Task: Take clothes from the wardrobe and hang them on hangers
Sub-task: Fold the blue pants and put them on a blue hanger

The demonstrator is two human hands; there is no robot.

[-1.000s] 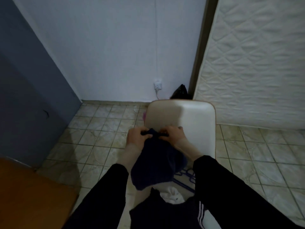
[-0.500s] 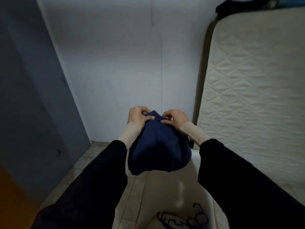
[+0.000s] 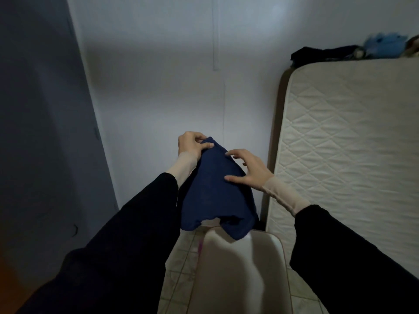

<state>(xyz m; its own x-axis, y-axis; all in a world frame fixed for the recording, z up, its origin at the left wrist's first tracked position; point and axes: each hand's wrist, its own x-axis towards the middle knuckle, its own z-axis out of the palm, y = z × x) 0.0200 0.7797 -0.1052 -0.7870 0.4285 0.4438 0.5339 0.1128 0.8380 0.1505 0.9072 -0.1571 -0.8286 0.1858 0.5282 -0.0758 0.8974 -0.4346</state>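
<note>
since half a second ago the right hand (image 3: 251, 169) has let go, fingers (image 3: 233, 152) spread at 3 o'clock of the navy garment (image 3: 215, 191), while the left hand (image 3: 191, 145) pinches its top; the garment is being opened and next needs a hanger.

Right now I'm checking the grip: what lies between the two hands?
In the head view, only the bunched top of the dark blue fabric garment lies between the left hand and right hand.

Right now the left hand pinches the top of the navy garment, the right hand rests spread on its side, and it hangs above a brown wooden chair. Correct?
Not quite. The head view shows the chair below is white, not brown wood. The rest holds: the left hand pinches the top of the navy garment, and the right hand rests spread on its side.
</note>
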